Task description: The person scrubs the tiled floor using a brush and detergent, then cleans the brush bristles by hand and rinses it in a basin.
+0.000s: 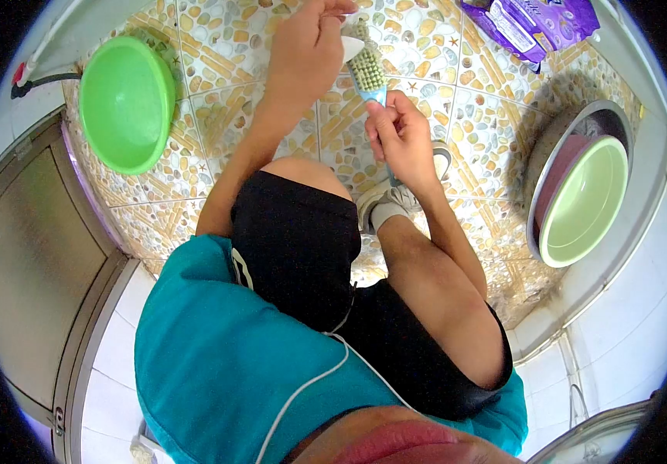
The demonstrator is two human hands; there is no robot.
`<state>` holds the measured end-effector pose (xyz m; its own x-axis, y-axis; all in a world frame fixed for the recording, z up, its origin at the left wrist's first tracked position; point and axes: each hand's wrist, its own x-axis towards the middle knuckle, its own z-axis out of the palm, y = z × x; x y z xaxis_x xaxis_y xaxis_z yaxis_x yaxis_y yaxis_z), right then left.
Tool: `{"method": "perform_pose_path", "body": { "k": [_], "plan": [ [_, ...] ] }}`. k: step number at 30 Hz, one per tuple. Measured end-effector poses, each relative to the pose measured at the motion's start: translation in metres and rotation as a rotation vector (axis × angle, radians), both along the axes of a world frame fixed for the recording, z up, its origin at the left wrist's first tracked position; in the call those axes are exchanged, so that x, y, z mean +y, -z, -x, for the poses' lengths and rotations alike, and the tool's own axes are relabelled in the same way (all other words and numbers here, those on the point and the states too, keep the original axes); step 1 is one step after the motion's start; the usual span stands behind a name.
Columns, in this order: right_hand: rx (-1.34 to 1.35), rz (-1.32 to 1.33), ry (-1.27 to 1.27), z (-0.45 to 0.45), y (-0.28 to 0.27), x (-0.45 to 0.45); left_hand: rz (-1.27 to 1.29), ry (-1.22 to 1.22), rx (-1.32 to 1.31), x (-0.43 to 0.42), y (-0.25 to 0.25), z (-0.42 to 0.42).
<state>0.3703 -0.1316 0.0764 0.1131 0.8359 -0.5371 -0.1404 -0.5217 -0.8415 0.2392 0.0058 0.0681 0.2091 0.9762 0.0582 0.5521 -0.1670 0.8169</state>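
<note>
My right hand point(401, 138) is closed round the brush point(367, 69), bristles up; my left hand point(308, 58) is beside it — I cannot tell its grip. Left of the brush, a green basin point(126, 104); right, a pale basin point(587, 203) nested in a pink basin point(561, 175) — both inside a metal basin point(616, 116).

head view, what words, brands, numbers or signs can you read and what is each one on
No text can be read for certain.
Purple packet: pale lettering near the top edge, too blurred and slanted to read; smaller print, too small to read.
Black shorts: a white mark at the side, no letters to make out.
Brush: no lettering to make out.
</note>
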Motion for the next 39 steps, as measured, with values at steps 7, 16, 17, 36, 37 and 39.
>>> {"method": "perform_pose_path", "body": {
  "k": [7,16,17,36,37,39],
  "plan": [
    [0.035,-0.02,0.023,0.0,-0.003,0.002,-0.004,0.068,0.176,0.003,-0.008,-0.002],
    [0.023,-0.038,0.014,-0.001,0.003,0.003,-0.109,0.126,0.239,0.005,0.022,0.011],
    [0.023,-0.041,0.014,-0.001,0.004,0.003,-0.109,0.126,0.24,0.005,0.028,0.012],
    [-0.139,-0.059,-0.009,-0.008,0.005,-0.001,-0.33,0.405,0.645,0.011,0.011,0.01],
    [-0.182,-0.061,-0.019,-0.009,0.002,-0.001,-0.402,0.399,0.618,0.011,0.012,0.009],
    [-0.223,-0.058,-0.021,-0.01,0.002,-0.001,-0.294,0.336,0.595,0.008,0.012,0.006]
  ]
}}
